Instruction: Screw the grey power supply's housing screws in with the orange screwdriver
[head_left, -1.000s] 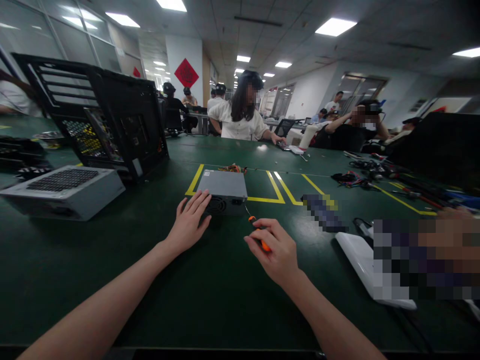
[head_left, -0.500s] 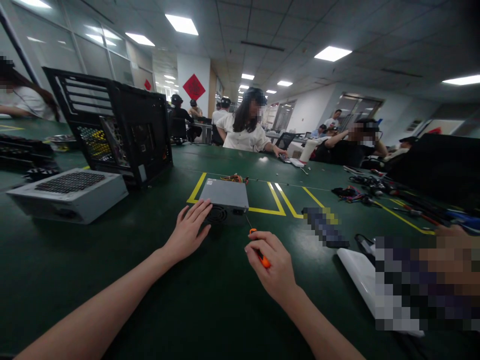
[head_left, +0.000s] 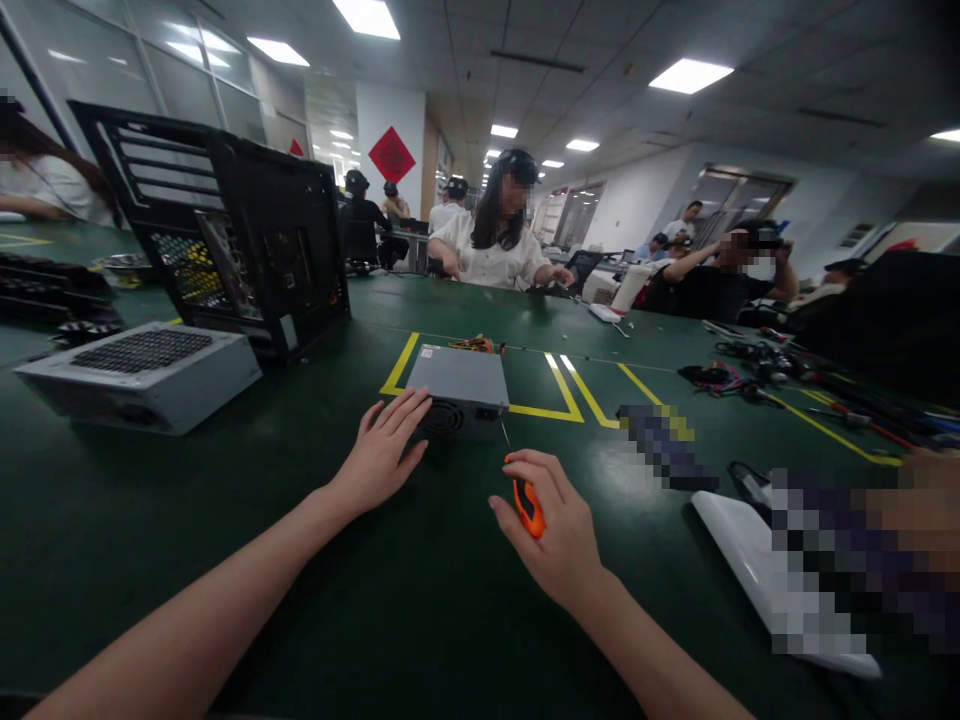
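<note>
A grey computer power supply lies on the green table in front of me, its fan grille and socket facing my side. My left hand rests against its front left corner, fingers stretched out and lying flat. In my right hand is a screwdriver with an orange and black handle. Its thin shaft points up at the lower right of the power supply's front face. Whether the tip sits in a screw is too small to tell. The thumb stands a little off the handle.
A second power supply and an open black computer case stand at left. Yellow tape marks the table. At right are a white flat object, a partly blurred dark object and cables. A person sits opposite.
My right thumb has moved off the screwdriver handle, showing more of it. The view has shifted slightly. My left hand stays on the power supply. The person opposite has moved their hands.
</note>
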